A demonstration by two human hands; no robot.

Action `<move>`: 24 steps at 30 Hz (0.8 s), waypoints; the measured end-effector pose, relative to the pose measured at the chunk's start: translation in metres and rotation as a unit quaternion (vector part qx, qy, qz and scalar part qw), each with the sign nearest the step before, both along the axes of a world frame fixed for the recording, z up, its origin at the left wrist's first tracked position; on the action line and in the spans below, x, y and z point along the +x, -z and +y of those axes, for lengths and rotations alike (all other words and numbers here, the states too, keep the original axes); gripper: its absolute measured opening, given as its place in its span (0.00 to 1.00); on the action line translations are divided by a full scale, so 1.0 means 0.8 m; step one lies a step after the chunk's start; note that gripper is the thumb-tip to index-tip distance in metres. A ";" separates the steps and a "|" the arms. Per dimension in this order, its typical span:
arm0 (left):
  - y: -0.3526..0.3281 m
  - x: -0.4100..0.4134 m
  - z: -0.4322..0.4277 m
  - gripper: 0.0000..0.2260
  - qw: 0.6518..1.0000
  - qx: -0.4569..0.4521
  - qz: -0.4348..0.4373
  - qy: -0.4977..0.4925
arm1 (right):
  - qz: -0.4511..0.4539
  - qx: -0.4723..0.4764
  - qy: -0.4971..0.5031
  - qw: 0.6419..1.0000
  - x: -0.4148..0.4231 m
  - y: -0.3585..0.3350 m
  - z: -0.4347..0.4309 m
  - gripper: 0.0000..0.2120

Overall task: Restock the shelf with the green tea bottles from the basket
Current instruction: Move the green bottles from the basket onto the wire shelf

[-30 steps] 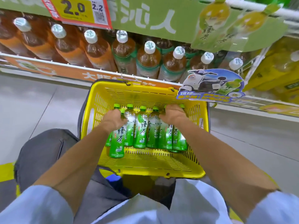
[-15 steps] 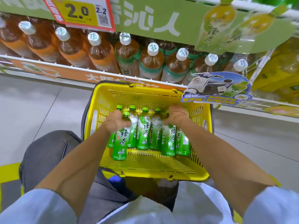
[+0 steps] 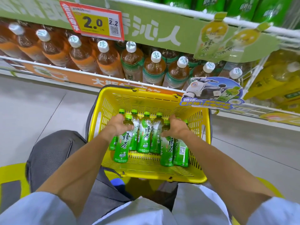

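Note:
Several green tea bottles with green caps lie side by side in a yellow plastic basket (image 3: pixel 112 101) on the floor below the shelf. My left hand (image 3: pixel 118 127) grips the neck of the leftmost near bottle (image 3: pixel 122 143), which is lifted toward me. My right hand (image 3: pixel 176 127) curls round the tops of the two bottles on the right (image 3: pixel 168 148). Two more bottles (image 3: pixel 145 137) stay between my hands, untouched.
A low shelf (image 3: pixel 78 73) behind the basket holds large brown tea bottles (image 3: pixel 154 69) with white caps. A price tag (image 3: pixel 92 23) hangs above it. A scooter promo card (image 3: pixel 212 93) juts over the basket's right rim. Yellow packs (image 3: pixel 274 85) stand at the right. Grey floor tiles lie to the left.
Both hands have pulled their bottles up and toward me out of the row. My head has tilted up, showing more of the shelves above.

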State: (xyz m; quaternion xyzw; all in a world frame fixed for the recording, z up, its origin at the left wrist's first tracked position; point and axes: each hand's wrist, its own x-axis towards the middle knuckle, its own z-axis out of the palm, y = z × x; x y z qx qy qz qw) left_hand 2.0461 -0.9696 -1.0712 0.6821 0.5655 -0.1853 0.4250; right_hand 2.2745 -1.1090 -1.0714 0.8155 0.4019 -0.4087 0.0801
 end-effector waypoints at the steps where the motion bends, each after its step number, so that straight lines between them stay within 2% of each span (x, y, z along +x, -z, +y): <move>1: -0.003 0.001 0.000 0.37 1.000 -0.004 -0.011 -0.003 | 0.004 0.010 0.006 1.000 -0.002 -0.002 -0.002 0.45; 3: -0.007 0.000 -0.003 0.36 0.999 -0.015 -0.029 -0.015 | 0.012 0.026 0.012 1.000 -0.003 -0.005 -0.008 0.45; 5: -0.011 -0.003 -0.004 0.37 0.998 -0.033 -0.052 -0.030 | 0.059 0.029 0.040 0.997 -0.004 -0.011 -0.014 0.44; 8: -0.018 -0.006 -0.007 0.40 0.993 -0.060 -0.093 -0.052 | 0.121 0.051 0.085 0.988 -0.010 -0.023 -0.028 0.37; 12: -0.027 -0.005 -0.026 0.43 0.977 -0.096 -0.166 -0.094 | 0.188 0.080 0.131 0.970 -0.023 -0.038 -0.052 0.50; 18: -0.053 0.009 -0.050 0.49 0.955 -0.132 -0.249 -0.096 | 0.198 0.150 0.123 0.961 -0.029 -0.066 -0.070 0.49; 24: -0.112 0.016 -0.051 0.42 0.945 -0.106 -0.296 -0.089 | 0.214 0.256 0.126 0.934 -0.030 -0.104 -0.072 0.61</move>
